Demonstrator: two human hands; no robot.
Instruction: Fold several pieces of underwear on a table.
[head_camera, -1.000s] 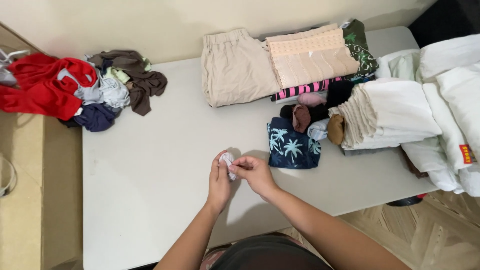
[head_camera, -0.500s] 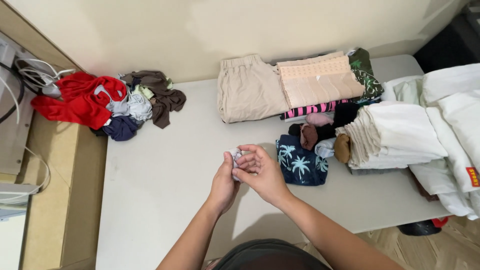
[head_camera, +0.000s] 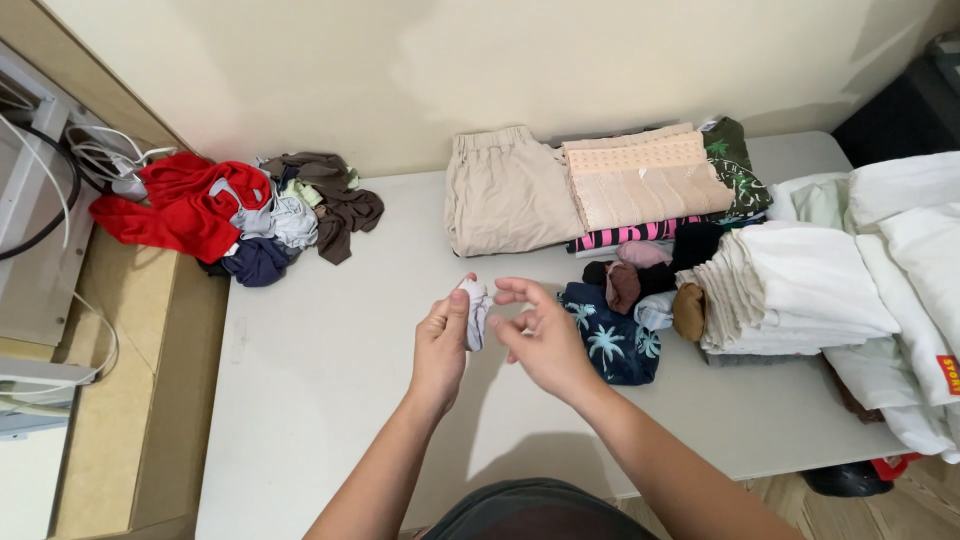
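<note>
Above the table: over the white table (head_camera: 330, 400), just left of the navy palm-print cloth (head_camera: 612, 338), my left hand (head_camera: 440, 352) held a small rolled grey-white bundle (head_camera: 477, 308) upright, fingers closed round its lower half.
Right hand: my right hand (head_camera: 540, 338) hung just beside the bundle, fingers loosely spread and holding nothing (no longer touching it, as far as I could tell).
Just changed: half a second earlier both hands had been clasped on the bundle; my right had let go and drawn back toward the palm-print cloth.
Meaning: I judged the rolling finished, the bundle staying together in one hand.
Other difference: the view had drifted, so the loose heap of red and dark clothes (head_camera: 220, 215), well left of the palm-print cloth, sat nearer the frame's middle.
Behind: folded beige garments (head_camera: 585, 185) lay beyond the palm-print cloth; folded white stacks (head_camera: 800, 285) to its right.
</note>
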